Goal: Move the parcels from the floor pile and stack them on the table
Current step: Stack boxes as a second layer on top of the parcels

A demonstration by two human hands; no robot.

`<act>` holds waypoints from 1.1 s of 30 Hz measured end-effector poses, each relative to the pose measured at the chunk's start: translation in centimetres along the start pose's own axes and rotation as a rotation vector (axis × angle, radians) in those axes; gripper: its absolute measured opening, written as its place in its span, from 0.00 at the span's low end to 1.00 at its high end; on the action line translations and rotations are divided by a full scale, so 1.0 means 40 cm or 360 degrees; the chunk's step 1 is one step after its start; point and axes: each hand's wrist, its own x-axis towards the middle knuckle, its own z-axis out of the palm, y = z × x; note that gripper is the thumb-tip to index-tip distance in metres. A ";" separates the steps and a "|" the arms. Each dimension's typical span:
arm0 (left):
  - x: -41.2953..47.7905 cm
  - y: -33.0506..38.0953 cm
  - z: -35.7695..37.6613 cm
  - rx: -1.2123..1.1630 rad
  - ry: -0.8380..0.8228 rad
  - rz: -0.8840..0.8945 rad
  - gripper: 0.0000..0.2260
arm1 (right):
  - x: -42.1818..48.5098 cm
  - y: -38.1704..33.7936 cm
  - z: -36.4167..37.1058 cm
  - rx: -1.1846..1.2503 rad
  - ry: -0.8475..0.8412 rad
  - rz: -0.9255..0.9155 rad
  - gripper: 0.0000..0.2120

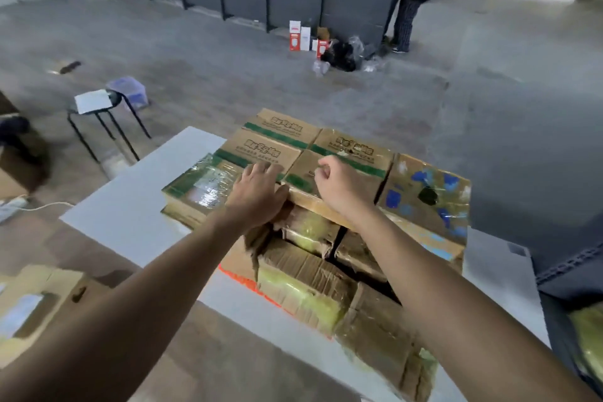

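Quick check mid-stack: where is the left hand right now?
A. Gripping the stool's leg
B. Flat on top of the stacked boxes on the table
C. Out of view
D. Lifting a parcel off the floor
B: the left hand lies with its fingers straight on a top cardboard box of the stack on the white table.

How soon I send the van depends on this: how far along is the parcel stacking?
Done: parcels sit stacked in layers on the table. In hand: left hand lies flat on the top layer, right hand curled beside it, neither carrying one. Left: unclear; the floor pile is out of view, though a box lies lower left.
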 end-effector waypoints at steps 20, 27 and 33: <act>-0.724 -0.995 -0.342 -0.0325 0.0380 -0.1035 0.16 | -0.351 -0.956 0.801 0.0166 -0.0924 -0.0588 0.17; -0.822 -1.256 -0.342 -0.0442 0.0373 -0.1377 0.17 | -0.332 -1.122 1.048 0.0042 -0.1196 -0.0631 0.16; -0.785 -1.514 -0.340 -0.0505 0.0359 -0.1604 0.18 | -0.198 -1.236 1.318 -0.0040 -0.1377 -0.0582 0.14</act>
